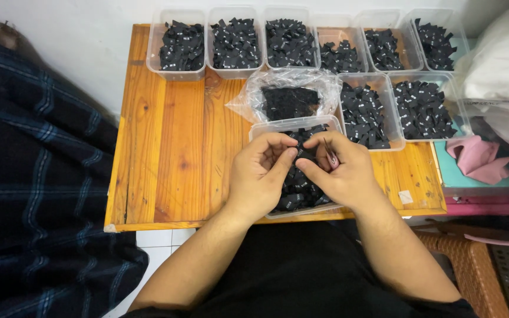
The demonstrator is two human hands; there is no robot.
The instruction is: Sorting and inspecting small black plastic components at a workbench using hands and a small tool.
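Observation:
My left hand [261,171] and my right hand [340,172] meet above a clear plastic tub [266,128] full of small black fabric labels [297,187]. Both pinch one black label [299,154] between thumbs and fingertips. My right hand also holds a thin pink-handled tool [330,154] against its fingers. The tub stands at the front edge of a low wooden table [172,153].
Several more clear tubs of black labels line the table's back [235,42] and right side [422,109]. An open clear bag of labels [290,99] lies behind the near tub. Dark plaid cloth [36,176] covers the left. White bags [502,65] and pink fabric [478,159] sit at right.

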